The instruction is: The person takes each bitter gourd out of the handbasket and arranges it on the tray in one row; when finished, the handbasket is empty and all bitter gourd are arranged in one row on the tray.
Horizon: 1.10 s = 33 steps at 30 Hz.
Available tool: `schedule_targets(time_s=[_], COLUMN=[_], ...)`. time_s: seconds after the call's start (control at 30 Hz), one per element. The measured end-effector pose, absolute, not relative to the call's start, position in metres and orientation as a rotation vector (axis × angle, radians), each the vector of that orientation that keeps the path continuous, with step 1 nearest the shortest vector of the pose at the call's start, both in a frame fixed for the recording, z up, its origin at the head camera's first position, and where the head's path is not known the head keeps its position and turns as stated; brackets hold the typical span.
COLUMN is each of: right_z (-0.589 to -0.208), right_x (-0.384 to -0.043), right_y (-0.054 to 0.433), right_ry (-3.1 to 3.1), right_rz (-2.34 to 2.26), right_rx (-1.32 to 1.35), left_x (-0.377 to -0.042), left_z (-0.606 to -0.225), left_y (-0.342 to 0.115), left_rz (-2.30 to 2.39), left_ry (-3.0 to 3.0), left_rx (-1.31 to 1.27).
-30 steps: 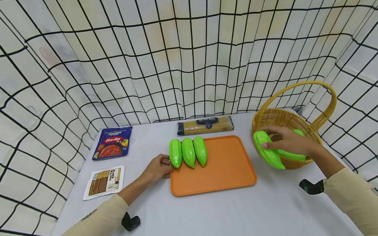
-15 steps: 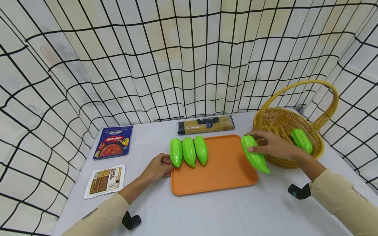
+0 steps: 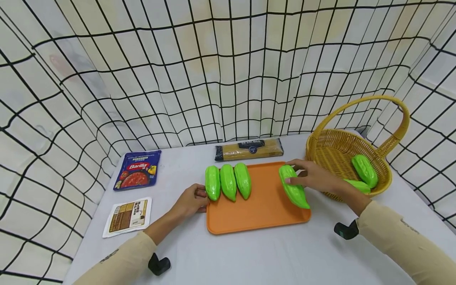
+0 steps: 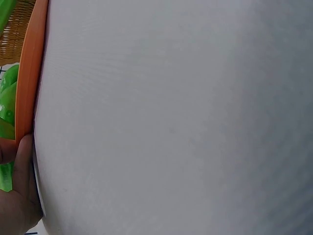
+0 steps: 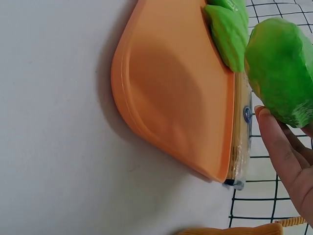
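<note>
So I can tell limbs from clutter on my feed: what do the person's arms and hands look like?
The left hand and right hand are bare. The left sleeve and right sleeve are beige, each with a small, unreadable dark marking. A black, angular fitting shows beside each sleeve.

Arranged as a makeshift booth: enclosed behind and on both sides of the white-covered surface [image 3: 249, 253] by black netting [image 3: 265, 48] and pale sheeting [image 3: 241, 35].

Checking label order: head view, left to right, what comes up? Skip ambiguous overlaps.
Barilla pouch, left grip, first green item, second green item, third green item, fourth green item held in the right grip, wicker basket.
</note>
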State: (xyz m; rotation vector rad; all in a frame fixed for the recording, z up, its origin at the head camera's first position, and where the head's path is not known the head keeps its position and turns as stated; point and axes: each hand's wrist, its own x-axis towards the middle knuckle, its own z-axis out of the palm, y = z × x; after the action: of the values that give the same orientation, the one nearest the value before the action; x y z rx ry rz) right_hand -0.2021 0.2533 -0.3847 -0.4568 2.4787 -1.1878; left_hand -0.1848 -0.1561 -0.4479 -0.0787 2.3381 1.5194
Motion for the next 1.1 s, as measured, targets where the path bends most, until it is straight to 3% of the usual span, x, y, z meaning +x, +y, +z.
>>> schedule_targets(time_s=[1.1], right_z=[-0.411], right_x=[-0.227], right_y=[0.225], right_ry=[2.444], right_rz=[-1.229], right_rx=[-0.267], left_x=[-0.186], left_z=[-0.449], left_y=[-0.157], left_rz=[1.509], left_ry=[2.336], left_rx=[-0.092])
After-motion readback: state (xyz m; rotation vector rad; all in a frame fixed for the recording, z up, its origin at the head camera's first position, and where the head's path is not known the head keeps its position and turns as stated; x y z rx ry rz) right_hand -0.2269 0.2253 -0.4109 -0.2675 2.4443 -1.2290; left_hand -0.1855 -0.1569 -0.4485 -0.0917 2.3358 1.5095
